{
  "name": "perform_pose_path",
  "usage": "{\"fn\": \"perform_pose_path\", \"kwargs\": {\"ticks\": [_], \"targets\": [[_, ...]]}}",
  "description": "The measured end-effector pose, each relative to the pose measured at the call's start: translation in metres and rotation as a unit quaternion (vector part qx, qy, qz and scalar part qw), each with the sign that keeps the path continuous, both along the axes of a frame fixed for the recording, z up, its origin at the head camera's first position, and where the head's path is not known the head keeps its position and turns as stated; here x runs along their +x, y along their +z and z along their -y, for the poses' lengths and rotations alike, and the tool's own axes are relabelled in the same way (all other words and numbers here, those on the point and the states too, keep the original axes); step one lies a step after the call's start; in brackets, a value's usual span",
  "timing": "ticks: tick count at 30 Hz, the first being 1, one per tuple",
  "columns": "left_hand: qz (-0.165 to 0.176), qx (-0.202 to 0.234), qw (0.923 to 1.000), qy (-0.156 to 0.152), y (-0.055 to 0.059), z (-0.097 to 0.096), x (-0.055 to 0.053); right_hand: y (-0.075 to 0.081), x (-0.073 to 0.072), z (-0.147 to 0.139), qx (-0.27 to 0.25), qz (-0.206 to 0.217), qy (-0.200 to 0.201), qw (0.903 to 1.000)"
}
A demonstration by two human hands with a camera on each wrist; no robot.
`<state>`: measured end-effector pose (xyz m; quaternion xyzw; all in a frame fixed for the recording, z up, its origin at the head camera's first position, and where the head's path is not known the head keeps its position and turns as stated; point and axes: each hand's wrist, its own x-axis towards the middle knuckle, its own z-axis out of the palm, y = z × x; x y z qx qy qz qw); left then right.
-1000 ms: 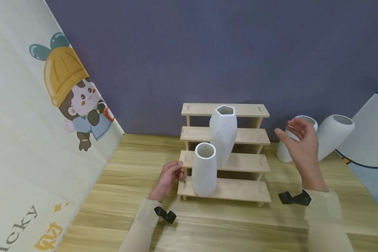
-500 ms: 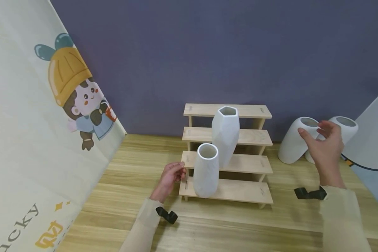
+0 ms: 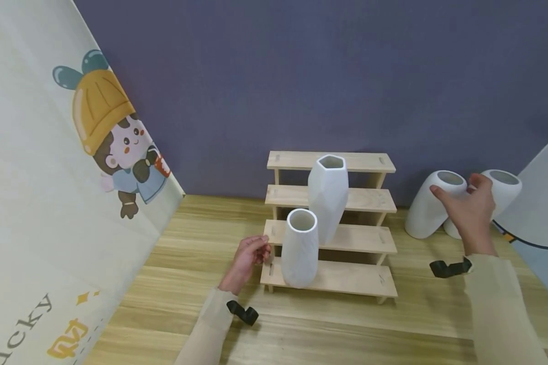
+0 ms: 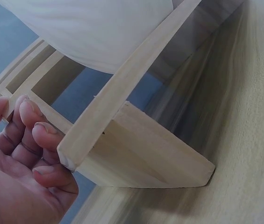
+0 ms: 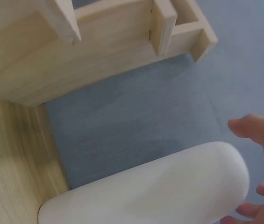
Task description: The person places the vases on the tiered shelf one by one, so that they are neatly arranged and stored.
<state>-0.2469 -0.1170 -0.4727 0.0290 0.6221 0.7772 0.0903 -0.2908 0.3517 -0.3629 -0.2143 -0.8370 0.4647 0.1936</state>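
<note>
My right grip [image 3: 475,205] is spread wide, thumb well away from the fingers, at the mouth end of the left-hand matte white vase [image 3: 424,215]. In the right wrist view my thumb is clear of it; whether my fingertips graze its rim I cannot tell. I take the spread to be for straddling that broad shoulder, with fingers reaching down between it and its neighbour, a second white vase [image 3: 507,195].

Both are near the desk's [image 3: 201,223] back edge, right of the stepped wooden stand [image 3: 347,276], probably put there to leave the front edge free for my arms. My left grip [image 3: 248,253] pinches the left end of the stand's second board from the bottom, which I judge steadies a light frame.

On the stand, a faceted vase [image 3: 328,203] occupies the second board about midway, and a round-mouthed vase [image 3: 300,258] the lowest, towards its left end; staggering them likely stops one hiding the other.

The vase I'm at looks smooth and plain, tall, round-shouldered, with a dark oval opening. It appears to lean right, though the lens may exaggerate that.
</note>
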Motion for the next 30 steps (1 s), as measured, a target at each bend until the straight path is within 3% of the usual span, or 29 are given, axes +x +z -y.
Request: {"fn": "perform_pose_path", "kwargs": {"ticks": [15,30], "targets": [[-0.006,0.002,0.9998,0.017,0.002,-0.018,-0.013,-0.011,-0.059,-0.021,0.02,0.003,0.023,0.9995],[-0.001,0.002,0.9995,0.031,0.003,-0.018,-0.011,-0.026,-0.064,-0.019,0.023,-0.017,0.004,0.9996]]}}
